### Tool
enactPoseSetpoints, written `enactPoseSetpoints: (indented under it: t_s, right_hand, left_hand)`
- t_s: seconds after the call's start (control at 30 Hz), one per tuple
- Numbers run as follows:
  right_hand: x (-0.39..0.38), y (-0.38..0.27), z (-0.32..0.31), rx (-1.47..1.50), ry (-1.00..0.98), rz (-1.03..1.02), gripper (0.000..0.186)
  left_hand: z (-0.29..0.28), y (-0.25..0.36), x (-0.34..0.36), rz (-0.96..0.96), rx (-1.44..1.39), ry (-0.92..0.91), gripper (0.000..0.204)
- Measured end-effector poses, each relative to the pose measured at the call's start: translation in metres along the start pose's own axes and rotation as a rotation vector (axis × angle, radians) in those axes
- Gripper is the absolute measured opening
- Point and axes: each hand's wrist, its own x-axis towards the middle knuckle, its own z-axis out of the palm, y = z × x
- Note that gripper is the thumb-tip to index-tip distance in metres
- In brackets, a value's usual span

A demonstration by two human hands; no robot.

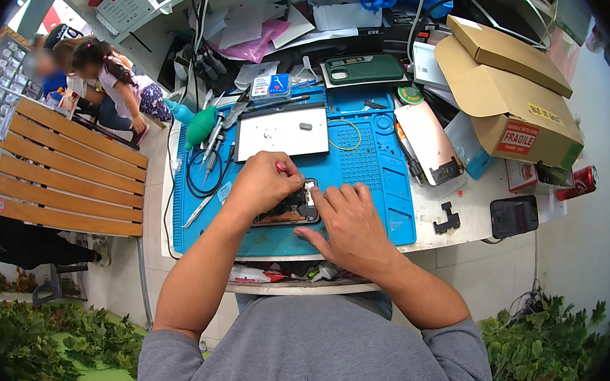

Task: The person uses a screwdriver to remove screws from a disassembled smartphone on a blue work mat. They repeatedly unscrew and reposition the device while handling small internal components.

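Observation:
An opened smartphone (pixel 289 215) with its dark inner parts exposed lies on the blue repair mat (pixel 241 242). My left hand (pixel 265 181) is closed in a pinch above the phone's left part, round a slim tool with a red end (pixel 281 167); its tip is hidden behind the fingers. Over the phone's right end reaches my right hand (pixel 352 223), fingers apart, the index fingertip touching the phone and the thumb near its front edge. Just beyond both hands is a white pad (pixel 281 131) with tiny dark parts and a small grey block on it.
Left on the mat are a green air blower (pixel 199 127) and a coiled black cable (pixel 204 173). A green phone case (pixel 364 67) lies at the back. At right sit a rose-gold phone panel (pixel 427 140), an opened cardboard box (pixel 508 100) and a black phone (pixel 513 216).

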Motion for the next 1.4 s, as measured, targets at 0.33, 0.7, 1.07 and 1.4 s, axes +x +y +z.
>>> enactPoseSetpoints:
  t_s: [0.33, 0.7, 1.07, 1.4]
  right_hand:
    - [0.000, 0.003, 0.000, 0.026, 0.024, -0.005, 0.067]
    - [0.000, 0.006, 0.001, 0.066, 0.024, -0.010, 0.068]
    - [0.030, 0.008, -0.005, 0.038, -0.179, 0.059, 0.052]
    - [0.042, 0.015, -0.008, 0.078, -0.212, 0.076, 0.036]
  left_hand:
    - [-0.006, -0.003, -0.001, 0.018, -0.061, -0.058, 0.021]
    - [-0.022, 0.010, -0.030, 0.082, 0.026, -0.008, 0.025]
    - [-0.085, -0.015, -0.059, 0.242, -0.754, 0.175, 0.041]
    - [-0.078, -0.030, -0.054, 0.309, -0.380, 0.143, 0.032]
